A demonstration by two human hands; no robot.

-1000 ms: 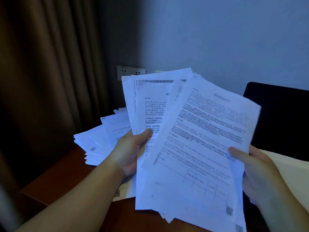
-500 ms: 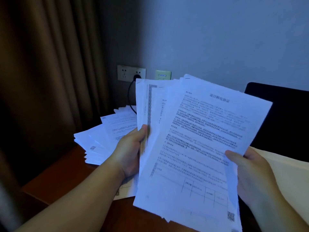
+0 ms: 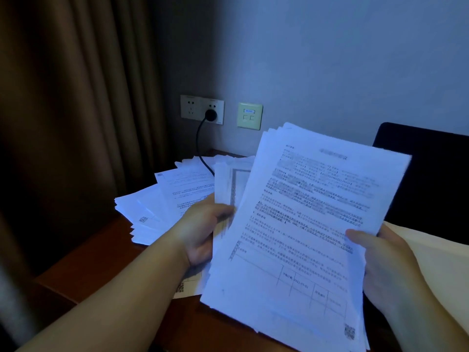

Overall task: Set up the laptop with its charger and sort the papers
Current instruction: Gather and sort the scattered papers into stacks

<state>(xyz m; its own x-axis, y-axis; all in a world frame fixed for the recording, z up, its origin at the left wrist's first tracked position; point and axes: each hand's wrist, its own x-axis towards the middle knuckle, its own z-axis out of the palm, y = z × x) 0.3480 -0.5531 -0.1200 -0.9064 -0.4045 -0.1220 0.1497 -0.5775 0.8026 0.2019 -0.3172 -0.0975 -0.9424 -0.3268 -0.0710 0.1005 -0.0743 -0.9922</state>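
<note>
Your two forearms are bare right up to the bottom edge of the view, with no sleeve or cuff showing. Your left hand (image 3: 203, 232) carries no ring, watch or band that can be seen. Your right hand (image 3: 385, 265) is bare as well, its wrist unadorned. The dim bluish light leaves nails and finer detail too soft to make out.

Brown curtain (image 3: 76, 123) hanging at left; switch plate (image 3: 249, 116) sitting on blue-grey wall (image 3: 330, 59); wooden desk (image 3: 83, 260) showing beneath.
</note>
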